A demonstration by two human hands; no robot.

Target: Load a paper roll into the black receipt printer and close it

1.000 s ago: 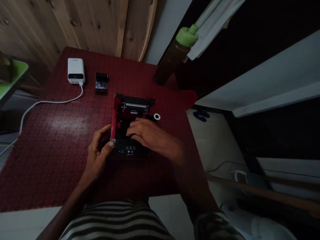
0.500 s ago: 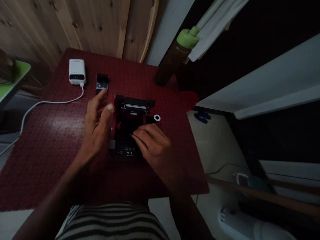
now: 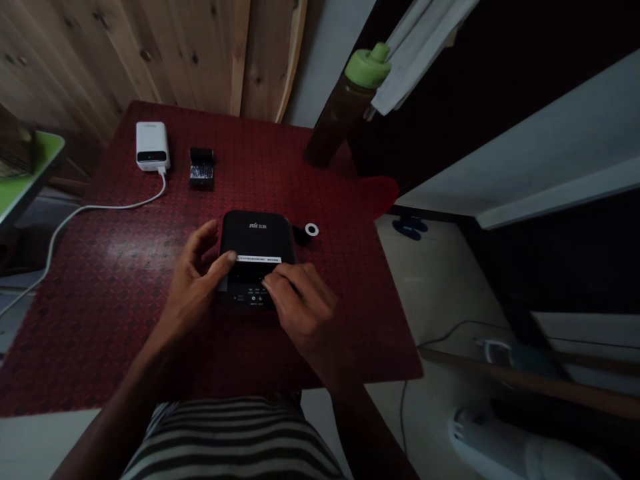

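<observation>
Sitting at the near end of the black box (image 3: 245,248), the right hand (image 3: 303,297) has its grip together, thumb against bent fingers, but I cannot tell if anything small is pinched there. The left hand (image 3: 193,287) has its grip apart, with the thumb on the lid (image 3: 257,238) by the left end of the white strip (image 3: 259,259) and the fingers along the box's left side. So the box lies between the hands, and its longer way seems to run away from the person. The right hand is nearer the dark gap between the lid and the button panel (image 3: 253,298), and it hides that corner. How far down the lid sits is hard to see. Just right of the box is a white ring (image 3: 311,229) beside something dark. Farther off on the red bench (image 3: 100,320) are a dark roll (image 3: 201,167) and a white block (image 3: 151,143) with a cord (image 3: 115,206).
</observation>
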